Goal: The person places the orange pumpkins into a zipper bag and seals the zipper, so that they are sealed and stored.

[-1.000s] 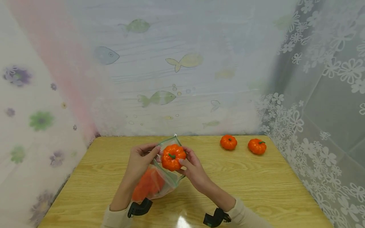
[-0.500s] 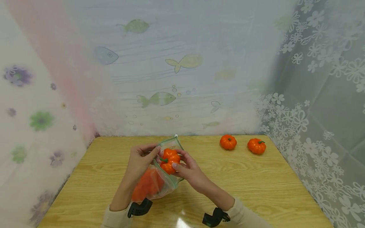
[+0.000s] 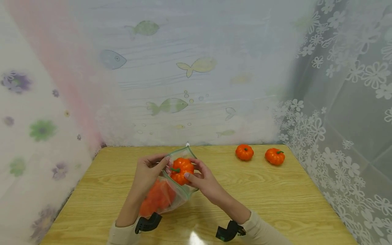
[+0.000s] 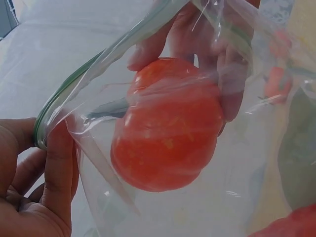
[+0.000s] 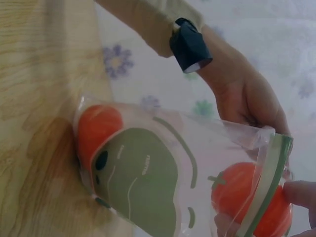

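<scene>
A clear zip bag (image 3: 181, 200) with a green edge stands on the table, its mouth spread apart. My left hand (image 3: 148, 172) pinches the bag's rim at the left, as the left wrist view confirms. In my right hand (image 3: 208, 183) is a small orange toy pumpkin (image 3: 183, 169), gripped between thumb and fingers. Through the plastic in the left wrist view, the pumpkin (image 4: 168, 133) is seen within the bag's mouth, its green stem toward the left hand. Lower in the bag lie orange shapes (image 3: 157, 197), blurred by the plastic; the right wrist view shows one (image 5: 98, 129) at the bottom.
Two more orange pumpkins, one (image 3: 244, 152) left of the other (image 3: 275, 156), sit at the back right of the wooden table (image 3: 260, 194). Patterned curtains (image 3: 196, 85) hang behind the table and along both sides.
My right hand has moved left, bringing the pumpkin into the bag's mouth and turning it so the stem points left. My left hand keeps its hold on the rim.
</scene>
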Motion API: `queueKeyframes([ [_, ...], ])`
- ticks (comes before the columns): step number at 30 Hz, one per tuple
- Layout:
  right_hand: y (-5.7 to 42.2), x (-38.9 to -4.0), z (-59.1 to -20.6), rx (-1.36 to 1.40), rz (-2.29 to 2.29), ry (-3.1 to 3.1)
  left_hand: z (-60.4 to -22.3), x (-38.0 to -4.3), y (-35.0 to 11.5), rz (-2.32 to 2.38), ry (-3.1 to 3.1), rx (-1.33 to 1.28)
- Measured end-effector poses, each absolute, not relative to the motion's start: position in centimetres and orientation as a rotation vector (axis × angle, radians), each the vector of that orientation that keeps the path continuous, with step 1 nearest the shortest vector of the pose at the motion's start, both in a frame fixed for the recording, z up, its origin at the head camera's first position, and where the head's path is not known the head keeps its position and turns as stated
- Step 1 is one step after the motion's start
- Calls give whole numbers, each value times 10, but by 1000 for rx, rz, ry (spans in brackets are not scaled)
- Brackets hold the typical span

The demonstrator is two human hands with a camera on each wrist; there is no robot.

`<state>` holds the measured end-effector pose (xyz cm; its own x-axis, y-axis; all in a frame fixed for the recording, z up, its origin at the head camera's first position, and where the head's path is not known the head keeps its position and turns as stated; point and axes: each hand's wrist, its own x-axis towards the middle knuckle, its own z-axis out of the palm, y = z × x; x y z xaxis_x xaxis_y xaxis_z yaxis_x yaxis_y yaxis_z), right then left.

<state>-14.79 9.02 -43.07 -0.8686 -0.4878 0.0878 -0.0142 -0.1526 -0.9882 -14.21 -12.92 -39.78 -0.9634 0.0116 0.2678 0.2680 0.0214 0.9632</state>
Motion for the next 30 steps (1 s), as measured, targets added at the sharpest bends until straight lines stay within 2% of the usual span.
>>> queueKeyframes([
  [30,76,-144,-427,-495,-2040,1870,-396,-140,-120,-2088,-2088,-272],
])
